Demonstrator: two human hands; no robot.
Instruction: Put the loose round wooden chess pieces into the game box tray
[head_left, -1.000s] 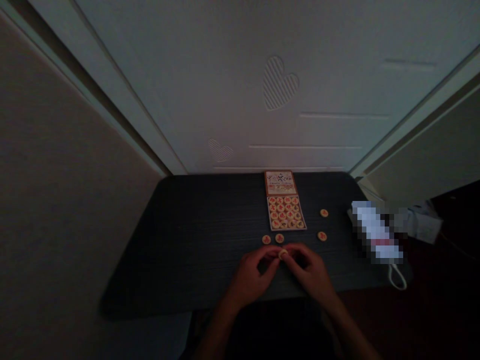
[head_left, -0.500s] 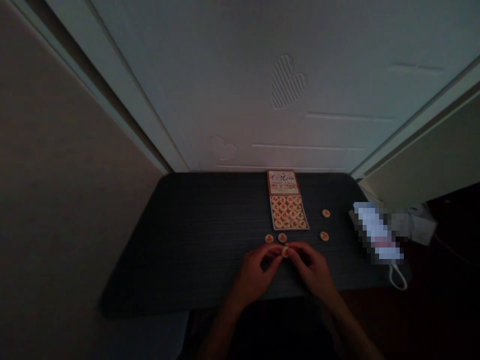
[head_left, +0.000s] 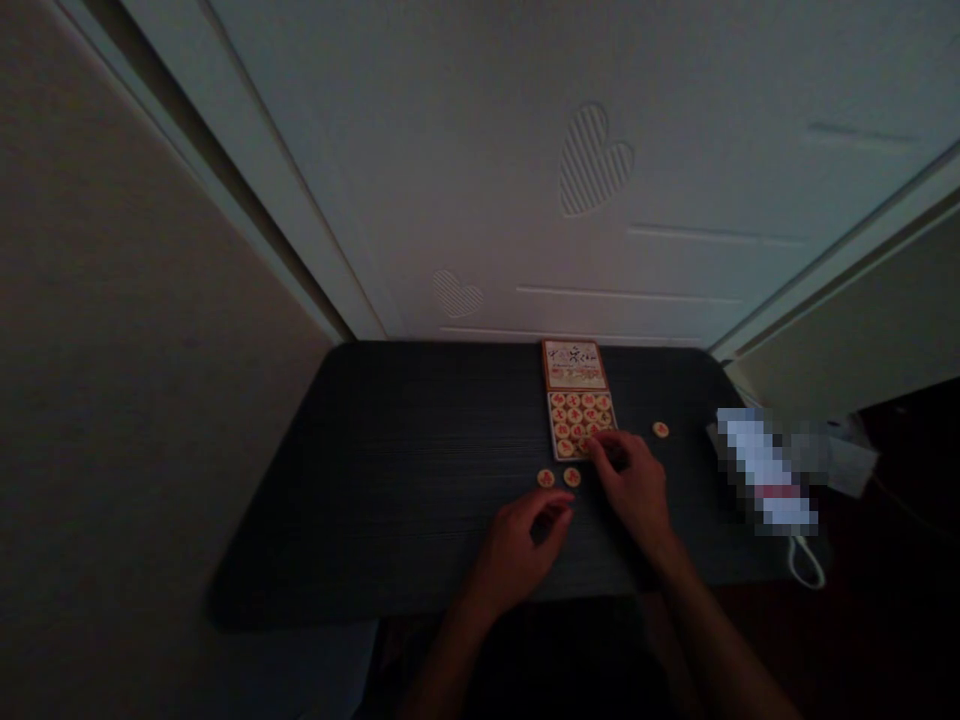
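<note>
Resting at the near right corner of the Chinese chess box [head_left: 553, 432], the right hand [head_left: 636, 485] has its thumb and finger at a round chess piece [head_left: 585, 446], though nobody can tell if it is pinching it, and a clumsy poke could tip the packed pieces [head_left: 575, 414] up. The left hand [head_left: 517, 545], curled with its fingertips apart and nothing seen in it, is in front of the box, so near two loose chess pieces [head_left: 572, 477] that a bump might slide them. In this dim room, a dark table [head_left: 390, 450] is under the box, a white panel [head_left: 420, 120] with a striped heart [head_left: 594, 162] is behind it, and another loose piece [head_left: 660, 430] is to its right.
</note>
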